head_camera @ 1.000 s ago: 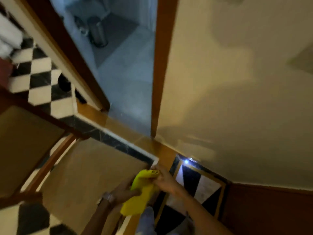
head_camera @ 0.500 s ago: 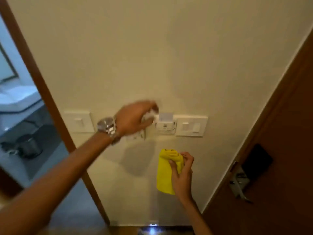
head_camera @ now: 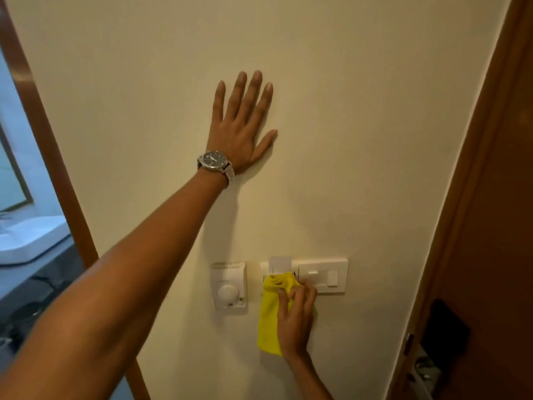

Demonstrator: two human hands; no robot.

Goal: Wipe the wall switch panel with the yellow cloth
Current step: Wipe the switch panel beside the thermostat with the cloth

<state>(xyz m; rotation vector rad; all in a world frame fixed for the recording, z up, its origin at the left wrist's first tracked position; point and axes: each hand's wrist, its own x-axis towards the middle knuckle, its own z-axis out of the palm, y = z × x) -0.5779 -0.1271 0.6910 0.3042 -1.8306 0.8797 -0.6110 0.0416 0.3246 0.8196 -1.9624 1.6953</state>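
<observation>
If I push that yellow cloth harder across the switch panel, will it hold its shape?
Probably not. The yellow cloth hangs limp below the right hand, so it looks floppy and light. It will likely bunch against the raised switch panel.

White thermostat on the cream wall — wooden door rightward.

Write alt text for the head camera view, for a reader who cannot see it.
A person's right hand presses a yellow cloth against the left end of a white wall switch panel. The left hand, a wristwatch on its wrist, lies flat and open on the cream wall above, and a dial thermostat sits left of the cloth.
</observation>
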